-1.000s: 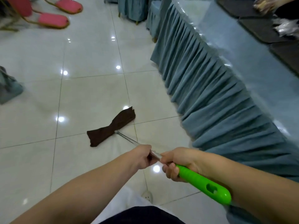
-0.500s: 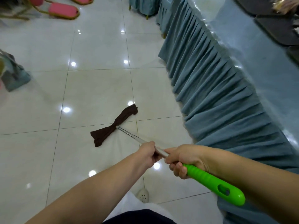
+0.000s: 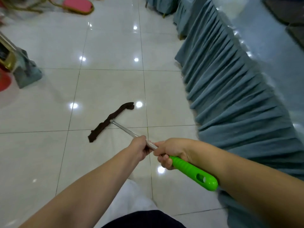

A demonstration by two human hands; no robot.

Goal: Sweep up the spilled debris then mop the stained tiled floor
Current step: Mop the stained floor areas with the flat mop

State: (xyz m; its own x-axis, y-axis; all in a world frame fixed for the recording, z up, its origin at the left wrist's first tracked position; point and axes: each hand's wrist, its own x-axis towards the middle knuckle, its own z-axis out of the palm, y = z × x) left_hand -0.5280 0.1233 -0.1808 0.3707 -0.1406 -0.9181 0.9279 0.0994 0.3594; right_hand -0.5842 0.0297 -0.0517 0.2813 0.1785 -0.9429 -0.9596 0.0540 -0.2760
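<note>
On the white tiled floor (image 3: 49,153), the mop's brown cloth head (image 3: 110,121) lay flat beside a blue skirted table (image 3: 233,89). Both hands gripped the mop: the left hand (image 3: 139,148) curled round the metal pole (image 3: 126,130), the right hand (image 3: 171,151) just behind it, clasping the green handle (image 3: 192,172).

The floor (image 3: 105,83) is smooth, shiny tile with bright light spots on it. The mop has a shiny metal pole (image 3: 126,130), a glossy green plastic grip (image 3: 192,171) and a dark brown cloth (image 3: 111,120), soft and matt. The blue table skirt (image 3: 238,99) is matt cloth with many folds.
</note>
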